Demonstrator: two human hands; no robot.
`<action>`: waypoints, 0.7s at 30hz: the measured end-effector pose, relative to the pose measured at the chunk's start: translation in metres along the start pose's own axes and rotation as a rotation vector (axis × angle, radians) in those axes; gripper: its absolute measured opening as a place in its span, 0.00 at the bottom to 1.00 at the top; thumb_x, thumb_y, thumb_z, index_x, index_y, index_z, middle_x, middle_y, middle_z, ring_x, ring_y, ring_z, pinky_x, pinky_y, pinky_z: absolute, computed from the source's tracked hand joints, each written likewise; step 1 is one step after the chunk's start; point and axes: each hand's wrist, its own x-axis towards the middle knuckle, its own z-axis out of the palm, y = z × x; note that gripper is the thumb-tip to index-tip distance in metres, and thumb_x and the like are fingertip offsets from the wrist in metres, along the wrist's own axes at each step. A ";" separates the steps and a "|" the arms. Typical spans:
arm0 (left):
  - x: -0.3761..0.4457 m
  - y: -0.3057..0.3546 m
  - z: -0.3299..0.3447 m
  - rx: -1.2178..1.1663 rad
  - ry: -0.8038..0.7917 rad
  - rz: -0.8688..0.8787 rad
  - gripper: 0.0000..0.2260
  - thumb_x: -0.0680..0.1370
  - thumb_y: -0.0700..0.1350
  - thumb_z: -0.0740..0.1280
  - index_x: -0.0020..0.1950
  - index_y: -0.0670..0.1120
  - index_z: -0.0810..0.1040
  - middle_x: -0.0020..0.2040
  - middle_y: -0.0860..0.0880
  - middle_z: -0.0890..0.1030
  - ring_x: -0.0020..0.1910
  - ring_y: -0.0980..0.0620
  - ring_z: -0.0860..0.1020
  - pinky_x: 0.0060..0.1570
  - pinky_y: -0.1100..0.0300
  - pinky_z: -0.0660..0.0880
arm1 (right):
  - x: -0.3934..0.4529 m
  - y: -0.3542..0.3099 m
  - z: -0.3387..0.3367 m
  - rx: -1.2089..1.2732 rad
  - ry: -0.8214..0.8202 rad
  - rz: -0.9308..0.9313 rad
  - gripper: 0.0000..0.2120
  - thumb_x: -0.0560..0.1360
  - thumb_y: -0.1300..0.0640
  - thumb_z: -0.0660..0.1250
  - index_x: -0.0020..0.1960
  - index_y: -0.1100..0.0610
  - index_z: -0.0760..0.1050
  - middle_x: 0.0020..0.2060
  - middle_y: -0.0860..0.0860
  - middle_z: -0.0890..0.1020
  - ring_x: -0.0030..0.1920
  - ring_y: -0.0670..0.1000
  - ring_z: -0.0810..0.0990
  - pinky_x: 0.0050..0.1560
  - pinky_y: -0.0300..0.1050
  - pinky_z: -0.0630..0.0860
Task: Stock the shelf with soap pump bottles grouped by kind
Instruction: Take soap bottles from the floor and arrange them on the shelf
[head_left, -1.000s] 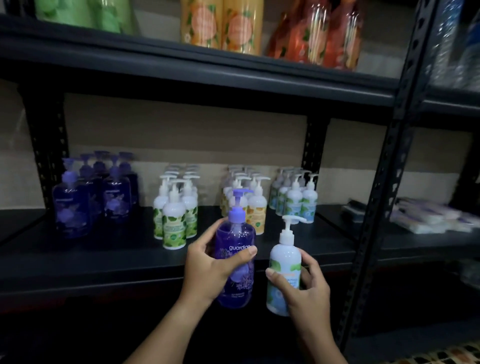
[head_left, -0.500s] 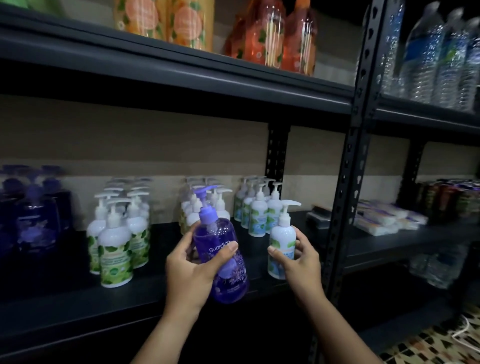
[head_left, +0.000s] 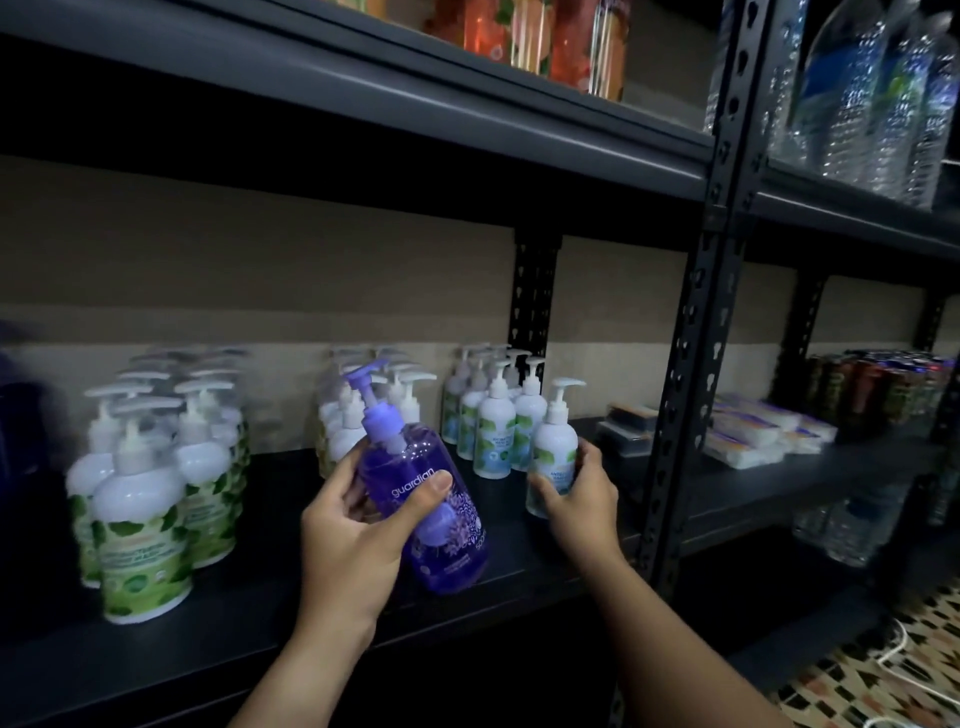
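The left hand (head_left: 345, 540) grips a purple pump bottle (head_left: 423, 499) round its body, thumb laid across the front just under the white brand lettering, fingers curled behind; the bottle tilts with its pump head leaning up and to the left, and its base hangs just above the front of the dark shelf (head_left: 260, 639) — whether it touches the board cannot be told. The right hand (head_left: 579, 496) holds a white pump bottle with a blue-green label (head_left: 555, 447), fingers wrapped round its lower half from the right and thumb at the left, the bottle upright on or just over the shelf, at the right end of the row. Just beside it to the left stands the group of like blue-green labelled bottles (head_left: 493, 431), set in a file running back toward the wall. Behind the purple bottle is another cluster of white pump bottles (head_left: 363, 410), blurred, and well to the left a group of white bottles with green leaf labels (head_left: 150, 499). On the shelf above stand orange bottles (head_left: 540, 41); beyond the upright post (head_left: 691, 332) — water bottles (head_left: 872, 93) above, flat white packs (head_left: 753, 431) below.
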 end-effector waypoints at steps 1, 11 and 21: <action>0.002 -0.002 0.000 0.001 -0.004 0.004 0.26 0.63 0.41 0.81 0.61 0.45 0.83 0.52 0.49 0.88 0.49 0.54 0.86 0.44 0.65 0.81 | 0.006 0.001 0.002 -0.011 -0.005 0.003 0.31 0.74 0.58 0.76 0.72 0.56 0.67 0.61 0.55 0.79 0.57 0.50 0.76 0.55 0.41 0.71; 0.008 -0.009 -0.001 -0.020 0.009 -0.001 0.28 0.62 0.42 0.80 0.62 0.45 0.82 0.53 0.49 0.88 0.51 0.53 0.86 0.45 0.66 0.80 | 0.047 0.007 0.018 -0.109 -0.046 0.071 0.26 0.77 0.62 0.70 0.72 0.54 0.66 0.62 0.59 0.78 0.60 0.60 0.78 0.52 0.45 0.71; 0.009 -0.007 -0.002 -0.043 0.020 -0.019 0.24 0.62 0.41 0.79 0.58 0.48 0.83 0.50 0.50 0.88 0.47 0.56 0.86 0.42 0.67 0.80 | 0.053 0.011 0.021 -0.119 -0.038 0.048 0.28 0.78 0.62 0.70 0.75 0.53 0.64 0.62 0.59 0.79 0.60 0.60 0.79 0.52 0.44 0.70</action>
